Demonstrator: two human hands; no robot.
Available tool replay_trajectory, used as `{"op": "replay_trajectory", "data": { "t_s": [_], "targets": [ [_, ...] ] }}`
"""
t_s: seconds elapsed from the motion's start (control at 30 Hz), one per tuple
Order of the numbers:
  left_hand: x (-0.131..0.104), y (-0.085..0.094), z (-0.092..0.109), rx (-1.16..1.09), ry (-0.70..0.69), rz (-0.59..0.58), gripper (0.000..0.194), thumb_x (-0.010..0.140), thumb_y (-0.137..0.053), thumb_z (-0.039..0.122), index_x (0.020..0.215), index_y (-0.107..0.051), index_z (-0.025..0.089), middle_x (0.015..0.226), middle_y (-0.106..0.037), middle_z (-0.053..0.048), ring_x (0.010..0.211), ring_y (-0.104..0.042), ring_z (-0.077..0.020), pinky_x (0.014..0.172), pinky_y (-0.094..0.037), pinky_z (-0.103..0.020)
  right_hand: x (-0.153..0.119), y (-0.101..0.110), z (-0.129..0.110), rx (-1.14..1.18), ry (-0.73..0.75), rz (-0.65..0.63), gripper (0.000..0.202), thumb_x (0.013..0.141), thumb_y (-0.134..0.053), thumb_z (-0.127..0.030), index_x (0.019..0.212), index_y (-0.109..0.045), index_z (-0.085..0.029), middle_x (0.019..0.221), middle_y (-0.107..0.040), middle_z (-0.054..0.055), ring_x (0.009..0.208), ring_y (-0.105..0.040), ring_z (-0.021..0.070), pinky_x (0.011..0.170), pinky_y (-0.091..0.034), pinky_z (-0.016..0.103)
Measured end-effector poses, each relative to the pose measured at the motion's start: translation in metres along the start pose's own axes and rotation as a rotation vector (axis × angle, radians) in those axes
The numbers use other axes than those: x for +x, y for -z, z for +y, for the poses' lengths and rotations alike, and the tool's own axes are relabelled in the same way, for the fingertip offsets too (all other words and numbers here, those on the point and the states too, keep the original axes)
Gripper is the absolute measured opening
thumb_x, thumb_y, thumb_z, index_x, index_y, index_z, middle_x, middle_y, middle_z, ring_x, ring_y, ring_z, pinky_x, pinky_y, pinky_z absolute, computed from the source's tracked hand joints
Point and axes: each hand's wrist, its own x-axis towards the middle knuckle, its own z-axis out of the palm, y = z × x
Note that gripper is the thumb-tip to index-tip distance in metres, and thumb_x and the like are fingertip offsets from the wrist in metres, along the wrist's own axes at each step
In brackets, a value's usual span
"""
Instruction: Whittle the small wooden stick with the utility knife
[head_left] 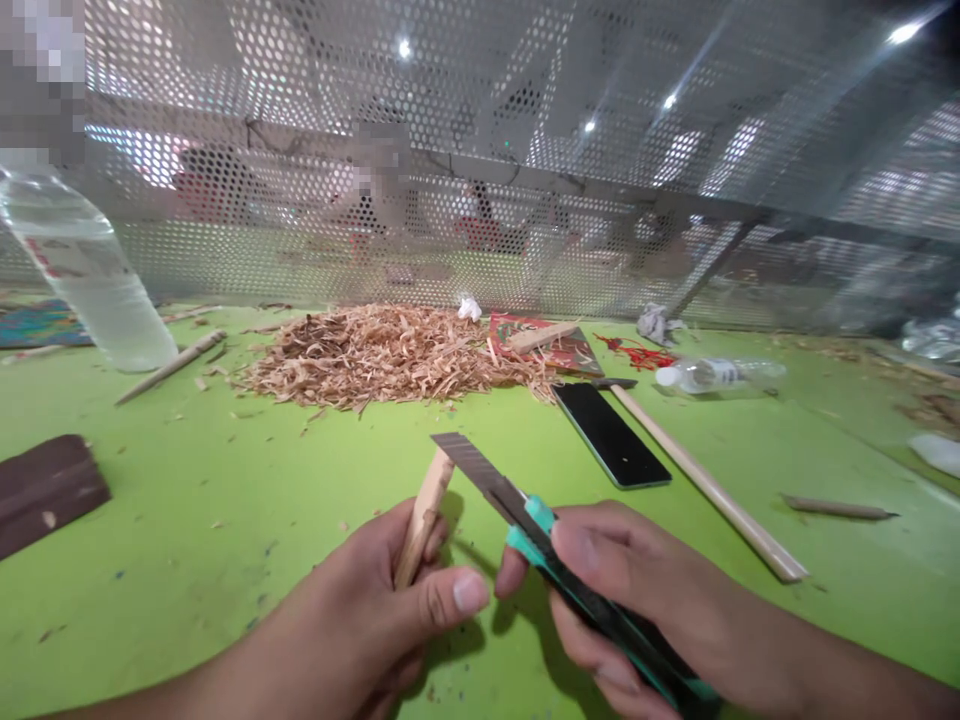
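My left hand (397,600) is closed around a short pale wooden stick (424,515), which points up out of the fist with its lower end hidden in the palm. In my right hand (637,590) is a black and teal utility knife (581,590). Its long blade (476,468) is extended toward the upper left. The blade tip lies at the top end of the stick; whether it touches the wood I cannot tell.
Behind my hands lies a heap of wood shavings (375,355). To its right are a phone (611,435), a long wooden rod (705,480), a pencil (840,508) and a lying bottle (720,375). A water bottle (94,270) stands left. Perforated metal mesh (465,150) closes the back.
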Motion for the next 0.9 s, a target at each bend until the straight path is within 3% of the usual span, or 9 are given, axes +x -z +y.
{"op": "replay_trajectory", "data": {
  "t_s": [0.1, 0.33, 0.43, 0.57, 0.73, 0.9],
  "targets": [
    [-0.002, -0.002, 0.004, 0.014, -0.007, -0.055, 0.052, 0.086, -0.086, 0.061, 0.109, -0.059, 0.022, 0.058, -0.041, 0.013, 0.043, -0.024, -0.0036, 0.045, -0.028, -0.019, 0.000, 0.003, 0.002, -0.040, -0.003, 0.015, 0.063, 0.097, -0.061, -0.080, 0.108, -0.066, -0.018, 0.056, -0.051, -0.009, 0.037, -0.042, 0.0062, 0.039, -0.037, 0.016],
    [-0.006, -0.010, 0.007, -0.041, 0.088, 0.033, 0.058, 0.090, -0.072, 0.075, 0.115, -0.047, 0.029, 0.056, -0.034, 0.015, 0.046, -0.022, -0.0080, 0.038, -0.019, -0.016, 0.004, 0.009, -0.003, -0.412, 0.195, 0.193, 0.043, 0.101, -0.071, -0.059, 0.086, -0.059, -0.020, 0.065, -0.042, -0.009, 0.051, -0.037, 0.0072, 0.046, -0.029, 0.019],
    [-0.006, -0.009, 0.005, 0.019, 0.089, 0.040, 0.055, 0.095, -0.065, 0.074, 0.118, -0.045, 0.029, 0.049, -0.038, 0.016, 0.039, -0.023, -0.0078, 0.036, -0.025, -0.015, 0.006, 0.009, -0.010, -0.480, 0.217, 0.228, 0.041, 0.101, -0.072, -0.054, 0.084, -0.059, -0.020, 0.072, -0.043, -0.007, 0.059, -0.039, 0.0094, 0.052, -0.032, 0.022],
    [-0.005, -0.006, 0.002, 0.130, 0.050, 0.032, 0.042, 0.105, -0.055, 0.062, 0.123, -0.045, 0.026, 0.045, -0.048, 0.013, 0.035, -0.037, -0.0092, 0.038, -0.034, -0.014, 0.007, 0.009, -0.010, -0.574, 0.204, 0.239, 0.042, 0.100, -0.070, -0.055, 0.082, -0.059, -0.020, 0.078, -0.049, -0.003, 0.074, -0.045, 0.0148, 0.065, -0.037, 0.025],
    [-0.004, -0.005, -0.002, 0.112, 0.019, 0.013, 0.040, 0.103, -0.057, 0.064, 0.107, -0.045, 0.026, 0.045, -0.052, 0.011, 0.035, -0.041, -0.0076, 0.039, -0.033, -0.013, 0.005, 0.009, -0.007, -0.666, 0.189, 0.235, 0.041, 0.103, -0.063, -0.058, 0.092, -0.067, -0.018, 0.083, -0.054, -0.001, 0.079, -0.049, 0.0176, 0.066, -0.039, 0.026],
    [-0.005, -0.005, 0.002, 0.043, 0.084, -0.008, 0.051, 0.095, -0.066, 0.073, 0.093, -0.042, 0.028, 0.045, -0.040, 0.017, 0.031, -0.025, -0.0033, 0.034, -0.029, -0.011, 0.003, 0.006, -0.010, -0.701, 0.182, 0.172, 0.039, 0.104, -0.064, -0.054, 0.095, -0.070, -0.016, 0.075, -0.047, -0.004, 0.071, -0.044, 0.0143, 0.060, -0.036, 0.023]
  ]
}}
